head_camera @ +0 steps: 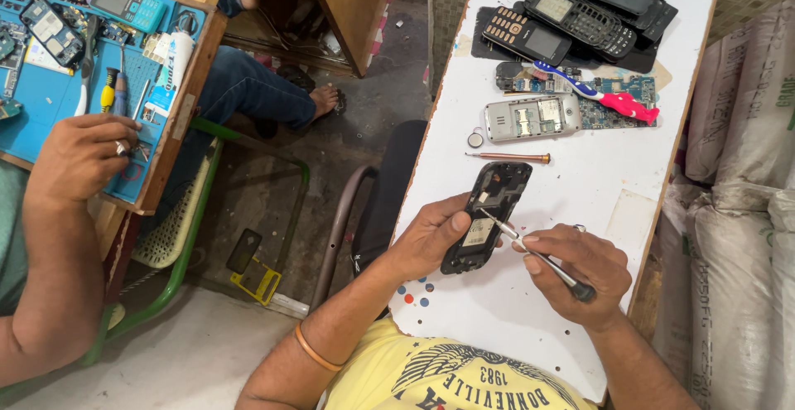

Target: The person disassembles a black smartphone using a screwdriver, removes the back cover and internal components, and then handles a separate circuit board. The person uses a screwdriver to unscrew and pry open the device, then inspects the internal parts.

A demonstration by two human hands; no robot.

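My left hand holds a black phone housing, open side up, above the white table. My right hand grips a thin screwdriver whose tip touches the inside of the housing near its middle. On the table just beyond lie a second screwdriver with a copper-coloured handle, a small ring and a silver phone body with its back off.
Several black keypad phones, a circuit board and a toothbrush lie at the table's far end. White sacks stand right. At left, another person's hand rests on a blue mat with tools.
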